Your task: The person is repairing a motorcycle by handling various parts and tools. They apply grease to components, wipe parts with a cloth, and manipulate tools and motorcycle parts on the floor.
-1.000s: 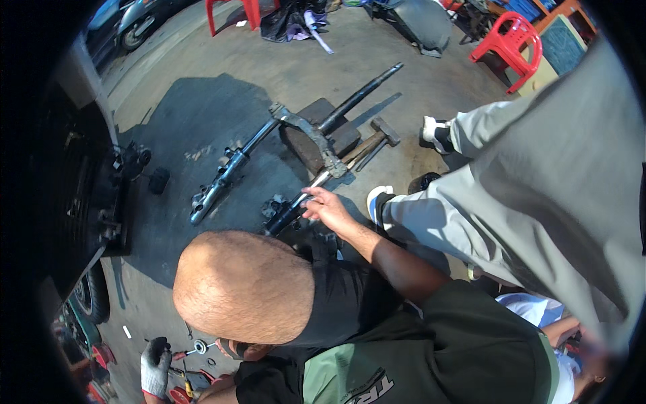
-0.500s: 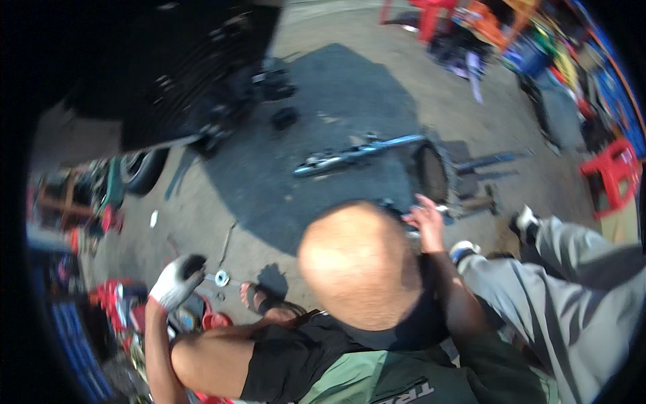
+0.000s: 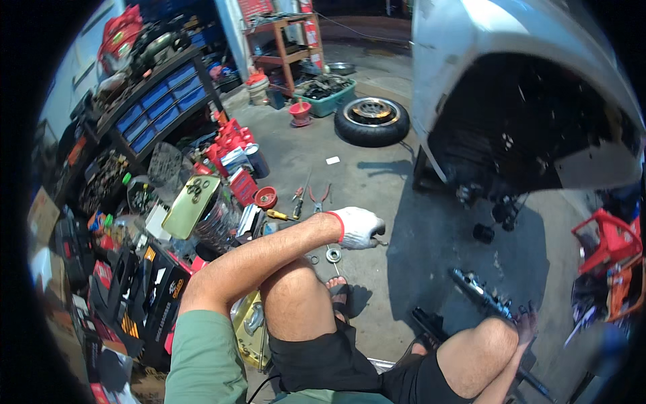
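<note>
Tool [image 3: 381,241]: small thin metal piece, mostly hidden in gloved left hand [image 3: 356,227], fingers curled round it, above washer [image 3: 334,255] on floor [image 3: 377,188]. Right hand unseen.

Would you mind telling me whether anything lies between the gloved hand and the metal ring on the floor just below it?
Nothing visible does: the gloved left hand hovers just above the metal ring, with only bare concrete floor between.

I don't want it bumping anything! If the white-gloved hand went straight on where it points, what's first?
The co-worker's white-gloved hand points right, over bare floor. First in line is probably the small black round part under the raised car, though depth is unclear.
</note>
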Tool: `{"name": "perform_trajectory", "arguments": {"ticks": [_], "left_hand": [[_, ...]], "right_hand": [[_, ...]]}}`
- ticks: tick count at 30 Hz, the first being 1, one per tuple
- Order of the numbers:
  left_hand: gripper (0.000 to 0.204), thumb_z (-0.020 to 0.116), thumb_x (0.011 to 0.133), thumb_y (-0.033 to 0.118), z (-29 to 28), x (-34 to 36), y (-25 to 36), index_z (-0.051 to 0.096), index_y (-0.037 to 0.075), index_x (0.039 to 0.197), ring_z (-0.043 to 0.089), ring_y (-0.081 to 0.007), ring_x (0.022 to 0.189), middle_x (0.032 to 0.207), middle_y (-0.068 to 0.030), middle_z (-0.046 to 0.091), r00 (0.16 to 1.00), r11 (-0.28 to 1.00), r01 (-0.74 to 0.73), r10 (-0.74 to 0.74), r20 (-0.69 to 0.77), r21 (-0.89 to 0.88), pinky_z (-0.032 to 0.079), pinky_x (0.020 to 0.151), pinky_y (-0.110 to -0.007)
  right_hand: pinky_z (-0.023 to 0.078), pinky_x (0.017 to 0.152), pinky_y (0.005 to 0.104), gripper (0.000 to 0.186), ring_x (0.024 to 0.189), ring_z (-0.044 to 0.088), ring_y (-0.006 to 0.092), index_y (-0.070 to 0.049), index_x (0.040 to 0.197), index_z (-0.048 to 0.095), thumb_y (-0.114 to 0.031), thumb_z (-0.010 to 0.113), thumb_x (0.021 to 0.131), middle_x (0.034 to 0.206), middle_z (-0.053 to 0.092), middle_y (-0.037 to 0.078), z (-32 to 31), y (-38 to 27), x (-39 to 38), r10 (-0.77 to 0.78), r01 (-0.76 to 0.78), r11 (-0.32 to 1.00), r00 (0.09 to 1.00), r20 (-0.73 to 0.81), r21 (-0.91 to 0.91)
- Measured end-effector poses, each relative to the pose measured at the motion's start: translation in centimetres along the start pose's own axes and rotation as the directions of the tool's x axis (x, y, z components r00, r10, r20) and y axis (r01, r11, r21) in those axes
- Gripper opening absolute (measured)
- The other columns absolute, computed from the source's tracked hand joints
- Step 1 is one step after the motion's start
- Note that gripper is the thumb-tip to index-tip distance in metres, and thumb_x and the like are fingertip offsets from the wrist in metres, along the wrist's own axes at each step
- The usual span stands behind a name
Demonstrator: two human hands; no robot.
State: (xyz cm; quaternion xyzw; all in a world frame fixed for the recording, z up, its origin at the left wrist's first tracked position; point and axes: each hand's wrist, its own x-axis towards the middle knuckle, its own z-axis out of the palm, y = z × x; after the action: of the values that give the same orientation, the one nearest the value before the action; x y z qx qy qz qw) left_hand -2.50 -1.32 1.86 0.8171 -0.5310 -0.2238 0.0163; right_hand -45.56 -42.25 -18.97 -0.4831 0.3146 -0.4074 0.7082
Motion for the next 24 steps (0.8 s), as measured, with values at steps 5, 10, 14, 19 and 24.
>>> {"name": "perform_trajectory", "arguments": {"ticks": [5,10,14,19,24], "left_hand": [[0.041,0.065,0.09,0.031,-2.1,-5.2,3.8,0.062,0.003,0.12,0.065,-0.0412,0.102,0.108,-0.022,0.067,0.997,0.997,-0.066,0.067,-0.042,0.028,0.053,0.088,-0.048],[0.034,0.067,0.084,0.02,1.1,-9.0,6.5,0.064,0.001,0.112,0.066,-0.0398,0.095,0.095,-0.02,0.065,0.969,0.97,-0.243,0.244,-0.04,0.021,0.055,0.08,-0.048],[0.024,0.065,0.08,0.016,2.1,-10.0,6.3,0.065,-0.001,0.097,0.068,-0.0373,0.085,0.088,-0.0192,0.065,0.967,0.968,-0.247,0.249,-0.056,0.036,0.055,0.071,-0.047],[0.019,0.06,0.083,0.02,5.1,-8.9,6.3,0.064,0.001,0.083,0.066,-0.0329,0.071,0.074,-0.0148,0.064,0.951,0.958,-0.26,0.233,-0.201,-0.12,0.052,0.063,-0.044],[0.022,0.058,0.089,0.022,5.8,-3.8,5.3,0.069,0.003,0.092,0.07,-0.0326,0.079,0.081,-0.0151,0.069,0.971,0.955,-0.24,0.236,-0.043,-0.173,0.053,0.066,-0.045]], "right_hand": [[0.053,0.077,0.03,0.043,0.083,0.062,0.0131,-0.001,0.135,0.056,-0.008,0.058,0.093,0.108,0.065,0.009,14.3,-11.9,2.6,0.032,0.066,0.952,0.95,0.311,-0.299],[0.054,0.079,0.0286,0.044,0.089,0.067,0.0155,0.002,0.133,0.058,-0.007,0.058,0.09,0.106,0.066,0.01,28.4,-14.7,2.7,0.308,0.186,0.757,0.743,0.594,-0.626],[0.054,0.079,0.0299,0.041,0.09,0.068,0.0168,0.003,0.131,0.058,-0.01,0.058,0.092,0.104,0.067,0.011,35.7,-10.9,4.7,0.532,0.321,0.608,0.515,0.672,-0.727],[0.055,0.08,0.0329,0.039,0.089,0.068,0.0178,0.004,0.13,0.058,-0.011,0.057,0.094,0.103,0.067,0.012,45.2,-1.4,4.7,0.744,0.503,0.477,0.205,0.636,-0.72],[0.055,0.081,0.0318,0.041,0.09,0.067,0.0175,0.001,0.136,0.054,-0.012,0.057,0.097,0.106,0.067,0.009,52.2,10.6,9.2,0.73,0.519,0.607,-0.065,0.68,-0.602]]}}
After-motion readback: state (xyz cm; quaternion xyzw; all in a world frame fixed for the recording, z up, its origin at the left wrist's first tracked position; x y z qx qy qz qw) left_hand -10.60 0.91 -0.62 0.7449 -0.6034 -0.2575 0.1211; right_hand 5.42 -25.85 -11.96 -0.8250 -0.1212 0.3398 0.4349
